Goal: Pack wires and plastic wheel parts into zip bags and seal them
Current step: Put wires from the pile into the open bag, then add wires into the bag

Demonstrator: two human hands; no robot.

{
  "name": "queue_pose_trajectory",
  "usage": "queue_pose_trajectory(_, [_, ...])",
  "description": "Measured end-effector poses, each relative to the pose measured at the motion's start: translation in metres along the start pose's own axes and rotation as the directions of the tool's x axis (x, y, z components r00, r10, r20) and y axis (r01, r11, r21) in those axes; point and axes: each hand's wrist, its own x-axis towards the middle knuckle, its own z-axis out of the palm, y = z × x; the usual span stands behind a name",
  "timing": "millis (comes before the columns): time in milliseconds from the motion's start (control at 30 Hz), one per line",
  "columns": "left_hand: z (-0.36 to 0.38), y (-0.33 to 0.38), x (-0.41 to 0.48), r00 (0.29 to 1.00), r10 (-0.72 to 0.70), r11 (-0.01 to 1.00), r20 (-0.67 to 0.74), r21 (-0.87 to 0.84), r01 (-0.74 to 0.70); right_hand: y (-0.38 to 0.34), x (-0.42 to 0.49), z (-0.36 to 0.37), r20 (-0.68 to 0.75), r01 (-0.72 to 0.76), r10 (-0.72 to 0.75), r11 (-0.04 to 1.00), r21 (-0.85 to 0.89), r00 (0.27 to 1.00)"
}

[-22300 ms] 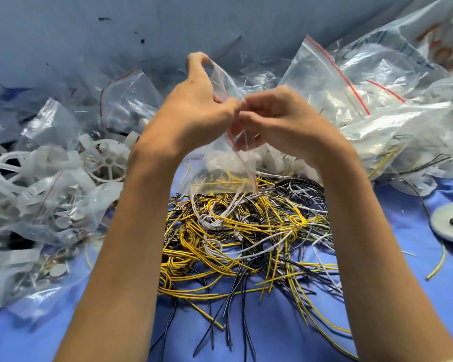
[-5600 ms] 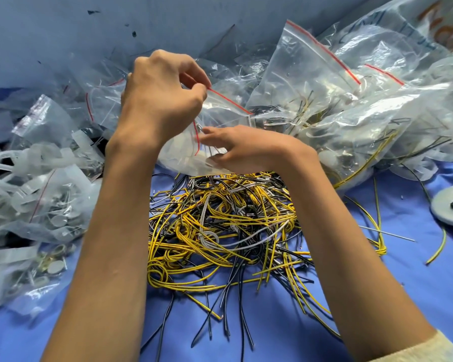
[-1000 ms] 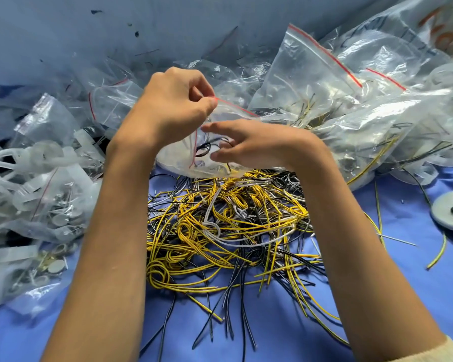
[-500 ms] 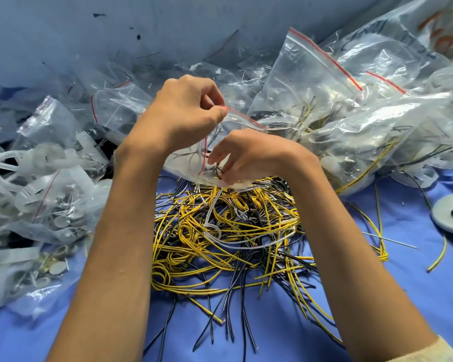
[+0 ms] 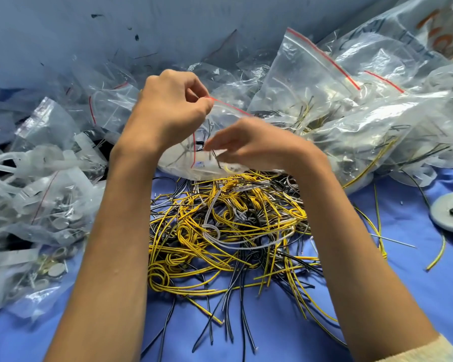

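Observation:
My left hand (image 5: pixel 168 111) pinches the red-striped rim of a clear zip bag (image 5: pixel 178 160) and holds its mouth up above the blue cloth. My right hand (image 5: pixel 254 145), blurred, is at the bag's mouth, and its fingertips pinch a few thin dark wires (image 5: pixel 215 156) that reach into the bag. Some wires show through the bag's plastic. Below both hands lies a tangled pile of yellow, black and white wires (image 5: pixel 228 226). White plastic wheel parts (image 5: pixel 24 163) lie at the left among other bags.
Several filled zip bags (image 5: pixel 311 82) are heaped at the back right. Bags of small metal discs (image 5: pixel 55 212) lie at the left. A grey disc with black knobs (image 5: pixel 447 212) sits at the right edge. Loose wires (image 5: pixel 377 218) stray over the blue cloth.
My right hand has drawn back a little from the bag's mouth and turned, still with wires at its fingertips. My left hand keeps its pinch on the rim, slightly higher.

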Motion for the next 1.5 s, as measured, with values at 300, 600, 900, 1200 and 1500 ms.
queue_pose_trajectory(300, [-0.001,0.001,-0.001,0.999,-0.04,0.999,-0.007,0.016,0.041,0.032,-0.018,-0.025,0.03,-0.229,0.236,0.962,-0.148,0.971])
queue_pose_trajectory(600, [-0.001,0.001,-0.002,1.0,-0.027,1.0,-0.013,0.006,0.027,0.041,-0.011,-0.009,0.243,-0.312,0.399,0.892,-0.327,0.884])
queue_pose_trajectory(900, [-0.001,0.002,-0.002,1.0,-0.022,1.0,-0.008,0.013,0.022,0.043,-0.016,-0.014,0.234,-0.234,0.32,0.914,-0.331,0.918])
queue_pose_trajectory(1200, [-0.003,0.002,-0.002,0.999,-0.036,0.999,-0.009,0.013,0.036,0.039,-0.017,-0.019,0.051,-0.211,0.221,0.965,-0.158,0.974])
queue_pose_trajectory(1500, [-0.003,0.0,-0.001,0.999,-0.03,0.999,-0.018,0.012,0.031,0.031,-0.019,-0.022,0.031,-0.213,0.215,0.976,-0.048,0.976])
